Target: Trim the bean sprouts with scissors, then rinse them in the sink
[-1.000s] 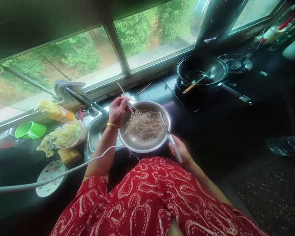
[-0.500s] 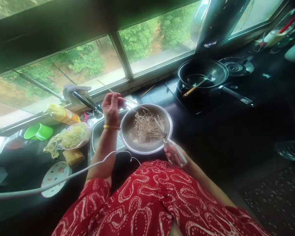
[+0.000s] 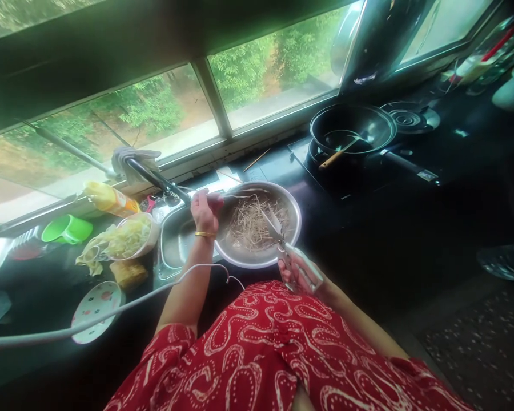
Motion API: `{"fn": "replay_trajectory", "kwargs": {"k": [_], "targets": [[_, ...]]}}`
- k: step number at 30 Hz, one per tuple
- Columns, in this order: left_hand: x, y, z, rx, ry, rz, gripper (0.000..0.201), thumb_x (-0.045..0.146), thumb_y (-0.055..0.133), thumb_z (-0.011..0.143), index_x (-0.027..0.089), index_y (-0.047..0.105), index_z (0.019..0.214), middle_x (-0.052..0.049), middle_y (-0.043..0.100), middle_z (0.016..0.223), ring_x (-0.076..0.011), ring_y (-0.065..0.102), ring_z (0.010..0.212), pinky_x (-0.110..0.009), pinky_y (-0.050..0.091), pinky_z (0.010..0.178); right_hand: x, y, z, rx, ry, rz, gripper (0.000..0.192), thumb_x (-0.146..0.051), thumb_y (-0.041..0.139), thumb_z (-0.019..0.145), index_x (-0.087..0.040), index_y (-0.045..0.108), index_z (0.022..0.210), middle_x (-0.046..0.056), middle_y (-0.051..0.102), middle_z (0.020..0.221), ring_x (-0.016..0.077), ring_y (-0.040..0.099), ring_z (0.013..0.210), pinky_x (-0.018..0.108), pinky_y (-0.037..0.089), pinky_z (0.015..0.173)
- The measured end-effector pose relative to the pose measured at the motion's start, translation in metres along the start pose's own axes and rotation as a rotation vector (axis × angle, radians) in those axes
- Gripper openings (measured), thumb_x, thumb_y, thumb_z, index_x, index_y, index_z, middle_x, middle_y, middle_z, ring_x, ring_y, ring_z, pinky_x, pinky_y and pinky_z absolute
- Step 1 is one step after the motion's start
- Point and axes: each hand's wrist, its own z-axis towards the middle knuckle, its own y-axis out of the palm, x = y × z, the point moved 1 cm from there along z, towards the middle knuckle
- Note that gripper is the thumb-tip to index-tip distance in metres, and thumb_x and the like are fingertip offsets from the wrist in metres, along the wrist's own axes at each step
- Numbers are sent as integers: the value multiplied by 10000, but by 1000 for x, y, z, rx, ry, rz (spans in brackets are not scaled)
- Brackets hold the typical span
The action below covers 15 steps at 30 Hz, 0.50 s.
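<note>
A wide metal bowl (image 3: 298, 220) stands at the right part of the sink, holding a tangle of thin, stiff brownish strands (image 3: 252, 228). My left hand (image 3: 204, 212) is pinched at the bowl's left rim around a few long, thin pale strands (image 3: 240, 196), which stretch over the bowl. In my right hand (image 3: 289, 274), at the bowl's near right rim, is a pair of scissors (image 3: 308, 271) with light handles. Their parted blades point up and left over the tangle.
Left of the sink (image 3: 177, 242) are a bowl of pale shredded food (image 3: 128, 237), a green mug (image 3: 67, 229), a yellow bottle (image 3: 109, 198) and a patterned plate (image 3: 96, 314). A wok (image 3: 353, 128) sits on the stove, right. A white cable-like arm (image 3: 132, 299) crosses in front.
My left hand has come down and slightly right, and its strands now lie flatter over the bowl. The scissors have shifted a little left and down.
</note>
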Motion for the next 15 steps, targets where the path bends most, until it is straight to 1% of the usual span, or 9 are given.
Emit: {"fn": "replay_trajectory", "kwargs": {"k": [2,4,8,10,12,15], "targets": [[-13,-3,-11,18,-26,3,325,508,592,805,204,497,870,28,641,664,-94,613,540,-217,495,567,3,5,6,-21,41,57,464,-529,785,656,-203,586,921,-10,591,791,66,509,567,184,453,492],[-26,-4,-25,21,-26,11,321,511,568,813,206,488,877,19,649,689,-96,620,564,-226,499,599,5,11,16,-12,66,42,451,-492,803,650,-204,579,915,-16,600,781,64,526,569,174,459,490],[-48,-6,-54,-53,-36,37,297,494,548,827,213,485,898,10,654,736,-103,634,614,-242,509,648,9,22,45,25,69,-65,341,-453,732,751,-202,546,889,-17,616,760,61,532,530,173,458,460],[-58,-10,-67,-92,-63,79,310,507,541,825,211,480,897,5,651,748,-111,640,626,-257,517,660,10,26,62,47,90,-98,310,-467,673,805,-201,525,870,-23,607,734,56,512,491,177,457,439],[-68,-16,-77,-107,-85,152,337,538,513,828,210,469,891,-8,656,761,-122,647,639,-272,524,669,11,31,75,86,105,-109,305,-484,631,837,-213,499,883,-42,579,695,52,485,455,172,441,407],[-81,-25,-84,-106,-113,237,367,572,483,825,210,453,881,-22,663,781,-131,658,665,-284,533,682,10,37,86,142,95,-115,307,-482,627,842,-233,458,901,-78,511,627,39,418,391,145,368,343]]}}
